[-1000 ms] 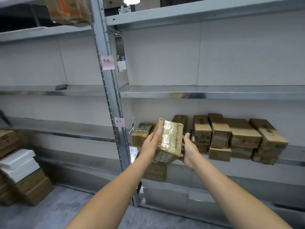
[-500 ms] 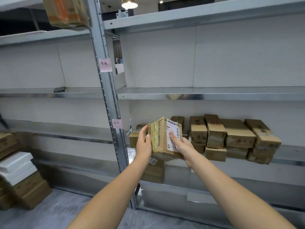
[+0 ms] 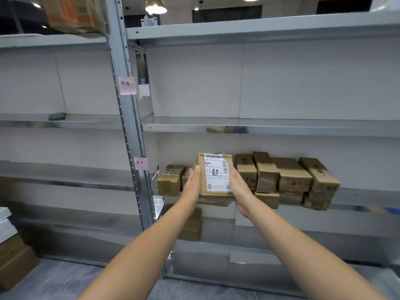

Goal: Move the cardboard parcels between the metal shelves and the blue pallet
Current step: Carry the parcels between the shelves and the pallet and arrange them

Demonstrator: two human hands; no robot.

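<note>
- The metal shelves (image 3: 259, 126) fill the view, several levels deep. A perforated upright post (image 3: 129, 126) divides a left bay from a right bay.
- A row of cardboard parcels (image 3: 290, 178) is stacked two high on the third shelf down in the right bay. It sits at the front edge and runs from the middle of the shelf towards its right end.
- Brown cartons (image 3: 15, 263) stand on the floor at the lower left, with white ones above them at the frame's edge.
- An orange-printed carton (image 3: 73, 14) sits on the top shelf of the left bay, close to the post.
- The labelled parcel (image 3: 216, 174) is upright over the front edge of that same third shelf, its white shipping label facing the camera. It is just beside the left end of the row. Whether its base rests on the shelf cannot be told.
- The left hand (image 3: 193, 185) holds the parcel's left side, thumb up along the edge and fingers hidden behind.
- The right hand (image 3: 240, 191) grips its right side and lower corner, thumb on the label's margin.
- A small parcel (image 3: 170, 180) lies on the shelf just left of the left hand, near the post.
- More boxes (image 3: 190, 224) are stacked on the shelf below, under the left wrist.
- Two pink notes are stuck to the post, the upper note (image 3: 127, 85) and the lower note (image 3: 141, 163).
</note>
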